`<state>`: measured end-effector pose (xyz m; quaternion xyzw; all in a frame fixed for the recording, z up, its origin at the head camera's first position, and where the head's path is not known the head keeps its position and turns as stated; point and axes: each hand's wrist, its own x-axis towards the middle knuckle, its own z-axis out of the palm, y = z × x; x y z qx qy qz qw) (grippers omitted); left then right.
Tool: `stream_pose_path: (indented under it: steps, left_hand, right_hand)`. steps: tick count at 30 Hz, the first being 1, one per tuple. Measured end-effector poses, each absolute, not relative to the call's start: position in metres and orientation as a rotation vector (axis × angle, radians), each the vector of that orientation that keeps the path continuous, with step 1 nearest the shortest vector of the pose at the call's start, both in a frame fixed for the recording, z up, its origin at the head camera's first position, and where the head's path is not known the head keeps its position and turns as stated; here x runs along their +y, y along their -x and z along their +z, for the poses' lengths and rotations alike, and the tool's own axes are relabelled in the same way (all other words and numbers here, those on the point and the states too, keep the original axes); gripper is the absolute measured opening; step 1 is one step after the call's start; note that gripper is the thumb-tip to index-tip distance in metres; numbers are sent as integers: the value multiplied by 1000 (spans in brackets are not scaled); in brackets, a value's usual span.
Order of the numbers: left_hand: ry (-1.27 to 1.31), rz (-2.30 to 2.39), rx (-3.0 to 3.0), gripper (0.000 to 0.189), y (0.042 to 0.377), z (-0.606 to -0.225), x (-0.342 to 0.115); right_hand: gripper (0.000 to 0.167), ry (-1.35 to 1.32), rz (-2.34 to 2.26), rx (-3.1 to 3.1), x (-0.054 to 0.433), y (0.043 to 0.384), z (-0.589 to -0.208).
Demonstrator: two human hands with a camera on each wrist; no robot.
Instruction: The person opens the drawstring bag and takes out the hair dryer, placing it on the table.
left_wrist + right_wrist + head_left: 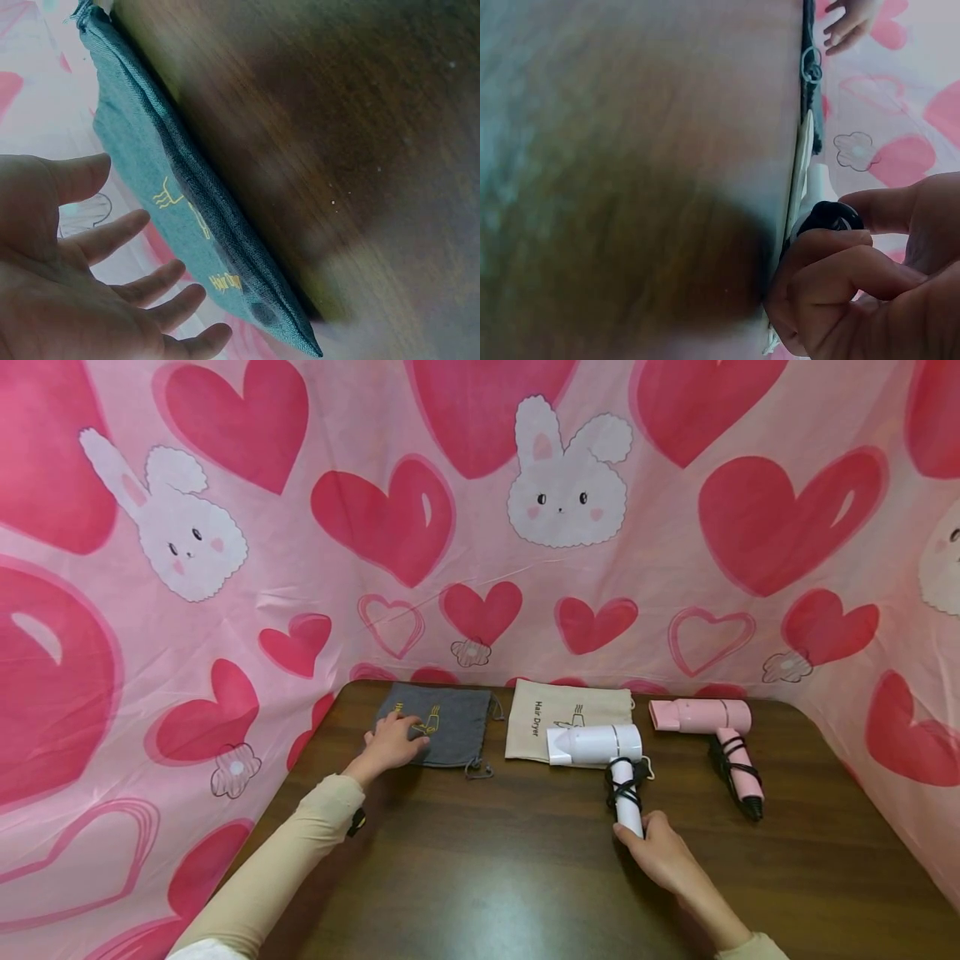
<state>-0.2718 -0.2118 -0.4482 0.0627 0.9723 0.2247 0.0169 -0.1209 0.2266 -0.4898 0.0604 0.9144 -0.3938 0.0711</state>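
Note:
My right hand [662,853] grips the lower end of a white hair dryer's handle, its fingers curled round it in the right wrist view. The white hair dryer [596,744] overlaps the front of a cream drawstring bag [528,727] marked "Hair Dryer", nozzle pointing left. Black cord [624,792] is wound round its handle. Over the left part of a grey drawstring bag [461,727] hovers my left hand [392,742], fingers spread and holding nothing. In the left wrist view the grey bag [142,142] lies flat with yellow print, the fingertips close above it.
A pink hair dryer [708,716] lies at the right of the brown table [480,868], black cord wrapped on its handle. Behind the table hangs a pink cloth [465,560] with hearts and rabbits, which also runs along both sides.

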Motion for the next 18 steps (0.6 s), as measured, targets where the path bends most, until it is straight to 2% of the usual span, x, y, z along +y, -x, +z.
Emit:
stream_pose_path:
  steps: [18]
  left_hand:
    - [-236, 689, 3023, 53, 274, -452, -209]
  right_hand:
    - [57, -102, -1108, 2805, 230, 124, -490]
